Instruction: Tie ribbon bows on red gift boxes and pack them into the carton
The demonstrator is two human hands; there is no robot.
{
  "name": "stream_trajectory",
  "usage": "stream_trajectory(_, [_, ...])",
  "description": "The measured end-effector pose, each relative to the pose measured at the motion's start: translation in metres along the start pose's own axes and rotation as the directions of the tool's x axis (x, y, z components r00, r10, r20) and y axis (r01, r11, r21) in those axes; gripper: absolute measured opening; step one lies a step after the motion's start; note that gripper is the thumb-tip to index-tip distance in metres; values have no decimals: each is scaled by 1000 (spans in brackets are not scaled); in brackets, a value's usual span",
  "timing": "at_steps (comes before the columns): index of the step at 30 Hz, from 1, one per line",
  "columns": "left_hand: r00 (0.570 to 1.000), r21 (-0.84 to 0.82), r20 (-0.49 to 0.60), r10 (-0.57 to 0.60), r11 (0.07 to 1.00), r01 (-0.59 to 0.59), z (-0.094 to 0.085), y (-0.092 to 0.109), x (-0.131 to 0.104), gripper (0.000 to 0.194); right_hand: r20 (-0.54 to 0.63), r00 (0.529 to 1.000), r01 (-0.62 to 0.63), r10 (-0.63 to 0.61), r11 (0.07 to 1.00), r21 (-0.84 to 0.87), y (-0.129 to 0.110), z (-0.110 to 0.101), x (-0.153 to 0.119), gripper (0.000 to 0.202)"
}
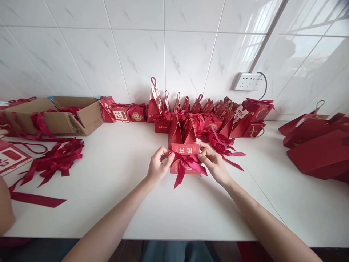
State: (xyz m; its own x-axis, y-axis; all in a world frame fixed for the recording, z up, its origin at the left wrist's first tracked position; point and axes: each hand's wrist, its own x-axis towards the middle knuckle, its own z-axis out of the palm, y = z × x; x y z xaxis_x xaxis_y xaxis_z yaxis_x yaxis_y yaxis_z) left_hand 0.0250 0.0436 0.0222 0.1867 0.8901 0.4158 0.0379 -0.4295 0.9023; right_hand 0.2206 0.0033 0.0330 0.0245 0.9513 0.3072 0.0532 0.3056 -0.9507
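Observation:
Between my hands, at the middle of the white table, is a small red gift box with printed characters on its lid. A dark red ribbon bow lies across its near side, its tails hanging towards me. My left hand pinches the box's left edge, with the thumb by the bow's left loop. At the right edge my right hand grips with thumb and fingers. The fingertips behind the box are hidden. Just beyond it stand peaked red boxes with ribbon loops on top.
A row of red boxes lines the tiled wall. Loose ribbons and an open cardboard box are at left, near another person's arm. More ribbon lies right of centre. Larger red boxes stand far right, below a socket strip.

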Motion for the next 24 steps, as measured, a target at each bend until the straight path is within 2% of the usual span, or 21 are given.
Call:
stream_trajectory(5, [1000, -9, 12, -21, 1000, 21, 0, 0, 0, 31, -12, 1000, -1, 1, 999, 51, 7, -2, 0, 37])
stream_trajectory(8, [999, -17, 17, -52, 998, 52, -1, 1, 0, 30, 51, 997, 49, -55, 993, 104, 11, -4, -1, 25])
stream_trajectory(9, [998, -20, 17, -66, 998, 67, -1, 1, 0, 30, 100, 991, 81, -89, 994, 79, 11, -5, -1, 36])
stream_trajectory(11, [995, -27, 15, -94, 995, 94, -2, 2, 1, 30, 212, 967, 159, -143, 986, -60, 14, -6, -2, 79])
stream_trajectory(13, [994, -35, 10, -113, 993, 113, -2, 4, 1, 30, 278, 947, 232, -159, 939, -256, 16, -5, -3, 103])
stream_trajectory(15, [993, -45, 7, -121, 992, 122, -1, 5, 0, 28, 287, 941, 288, -181, 875, -390, 19, -4, -3, 102])
stream_trajectory(18, [994, -67, -1, -105, 992, 105, 1, 4, -2, 27, 277, 937, 320, -216, 847, -424, 21, -2, -3, 97])
stream_trajectory(22, [997, -59, 37, -74, 995, 76, 3, 0, -5, 57, 285, 920, 366, -268, 846, -386, 23, -2, -3, 101])
stream_trajectory(24, [997, -72, 72, -15, 997, 20, 4, -3, -5, 64, 284, 891, 450, -355, 776, -442, 24, -2, -3, 105])
